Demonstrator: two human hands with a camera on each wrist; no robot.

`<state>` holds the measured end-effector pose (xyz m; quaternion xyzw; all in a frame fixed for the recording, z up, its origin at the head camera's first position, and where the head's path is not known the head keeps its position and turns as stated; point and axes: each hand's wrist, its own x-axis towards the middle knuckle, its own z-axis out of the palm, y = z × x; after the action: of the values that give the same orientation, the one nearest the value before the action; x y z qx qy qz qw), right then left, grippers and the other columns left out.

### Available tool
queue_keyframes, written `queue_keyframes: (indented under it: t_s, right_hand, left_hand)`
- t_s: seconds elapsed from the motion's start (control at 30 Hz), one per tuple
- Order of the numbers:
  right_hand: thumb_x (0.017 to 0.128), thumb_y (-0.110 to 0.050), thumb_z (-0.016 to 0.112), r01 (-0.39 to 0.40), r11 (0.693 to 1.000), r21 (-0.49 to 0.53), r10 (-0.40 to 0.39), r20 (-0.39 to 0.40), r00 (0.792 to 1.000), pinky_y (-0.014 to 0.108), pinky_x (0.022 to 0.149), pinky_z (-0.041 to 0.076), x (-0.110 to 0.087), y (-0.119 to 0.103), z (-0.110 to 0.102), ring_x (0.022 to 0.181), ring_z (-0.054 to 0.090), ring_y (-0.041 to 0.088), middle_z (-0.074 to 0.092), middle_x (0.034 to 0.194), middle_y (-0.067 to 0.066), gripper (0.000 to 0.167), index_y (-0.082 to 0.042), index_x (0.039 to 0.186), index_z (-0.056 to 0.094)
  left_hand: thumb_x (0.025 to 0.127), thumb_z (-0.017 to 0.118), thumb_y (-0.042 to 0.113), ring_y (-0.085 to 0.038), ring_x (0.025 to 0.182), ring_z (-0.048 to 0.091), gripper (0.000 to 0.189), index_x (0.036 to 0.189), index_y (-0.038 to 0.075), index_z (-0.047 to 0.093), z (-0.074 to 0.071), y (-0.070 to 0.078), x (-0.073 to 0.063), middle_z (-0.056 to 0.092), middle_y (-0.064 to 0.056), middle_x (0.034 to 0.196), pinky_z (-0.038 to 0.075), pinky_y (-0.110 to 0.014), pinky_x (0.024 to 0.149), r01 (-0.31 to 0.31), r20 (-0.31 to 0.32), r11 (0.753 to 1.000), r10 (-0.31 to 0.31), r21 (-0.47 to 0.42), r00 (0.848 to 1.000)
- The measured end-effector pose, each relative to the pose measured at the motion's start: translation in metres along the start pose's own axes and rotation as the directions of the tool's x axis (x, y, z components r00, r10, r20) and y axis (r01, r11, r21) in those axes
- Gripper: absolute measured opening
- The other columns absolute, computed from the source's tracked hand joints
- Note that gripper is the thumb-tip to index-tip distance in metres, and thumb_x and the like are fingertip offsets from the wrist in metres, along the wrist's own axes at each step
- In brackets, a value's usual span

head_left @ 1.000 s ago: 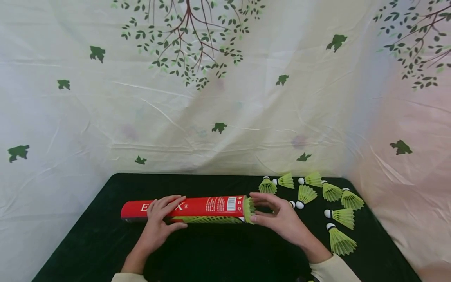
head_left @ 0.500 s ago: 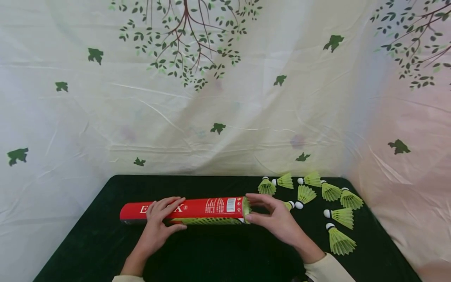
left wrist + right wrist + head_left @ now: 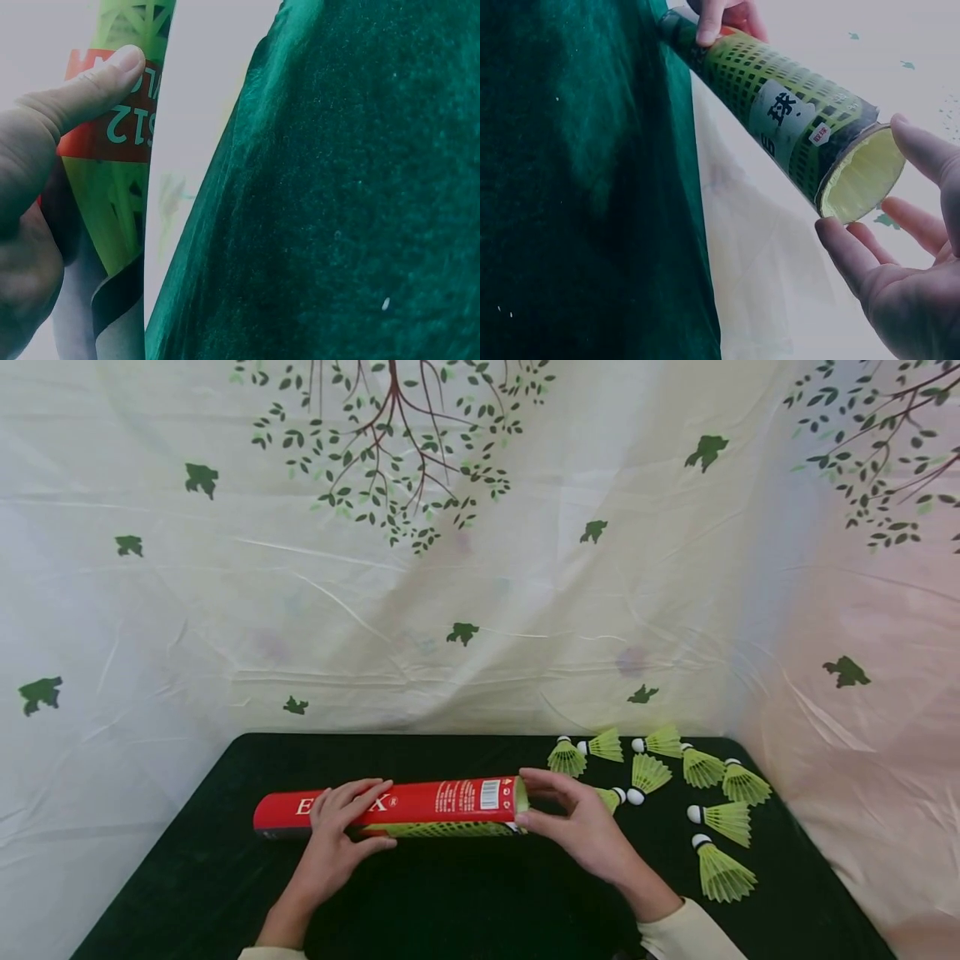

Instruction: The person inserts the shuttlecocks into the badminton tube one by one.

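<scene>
A red and green shuttlecock tube [image 3: 442,803] lies on its side across the dark green table, its mouth toward the right. My left hand [image 3: 343,818] grips it left of its middle, thumb along the near side, as the left wrist view shows. My right hand [image 3: 577,822] is at the mouth, with straight fingertips touching opposite sides of the rim and the palm apart from it. Inside the mouth, the pale yellow-green skirt of a shuttlecock [image 3: 864,176] shows in the right wrist view; its base is hidden.
Several loose yellow-green shuttlecocks with white bases lie on the right of the table, one [image 3: 726,870] nearest the front and another [image 3: 611,797] just behind my right hand. A white cloth backdrop [image 3: 360,610] with printed leaves rises behind the table's far edge.
The shuttlecock skirt that stuck out of the tube's mouth has gone in, level with the rim. My right hand has moved left with it; my left hand keeps its grip.
</scene>
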<state>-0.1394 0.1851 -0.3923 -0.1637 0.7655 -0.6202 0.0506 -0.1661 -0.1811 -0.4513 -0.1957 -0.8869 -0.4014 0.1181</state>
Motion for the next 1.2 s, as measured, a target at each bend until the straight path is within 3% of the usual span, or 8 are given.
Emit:
queue_keyframes:
  t_s: [0.53,0.97,1.2]
  right_hand:
    - [0.089,-0.016,0.078,-0.065,0.99,0.124,0.073,-0.068,0.995,0.042,0.097,0.051,-0.003,-0.009,0.014,0.136,0.043,0.04,0.043,0.148,0.012,0.061,-0.013,0.143,0.052]
    - [0.09,-0.005,0.073,-0.034,0.96,0.277,0.056,-0.07,0.996,0.036,0.102,0.047,-0.009,-0.005,0.019,0.139,0.038,0.039,0.035,0.152,0.017,0.064,-0.009,0.146,0.044]
    - [0.092,-0.009,0.072,-0.041,0.981,0.19,0.06,-0.095,0.994,0.035,0.098,0.05,-0.018,0.004,0.008,0.138,0.042,0.038,0.04,0.15,0.016,0.058,-0.008,0.144,0.047]
  left_hand:
    - [0.072,0.092,0.019,-0.028,0.132,0.035,0.083,0.144,0.033,0.055,-0.001,0.0,0.001,0.048,-0.004,0.143,0.008,-0.067,0.108,0.006,-0.007,1.0,-0.006,-0.007,1.0]
    - [0.072,0.091,0.019,-0.029,0.132,0.035,0.082,0.144,0.033,0.055,-0.002,-0.002,0.002,0.048,-0.003,0.143,0.007,-0.067,0.109,0.002,-0.007,1.0,-0.002,-0.007,1.0]
    - [0.073,0.091,0.018,-0.029,0.132,0.035,0.082,0.144,0.033,0.055,-0.002,-0.002,0.002,0.048,-0.003,0.143,0.007,-0.067,0.109,-0.011,-0.003,1.0,0.011,-0.009,1.0]
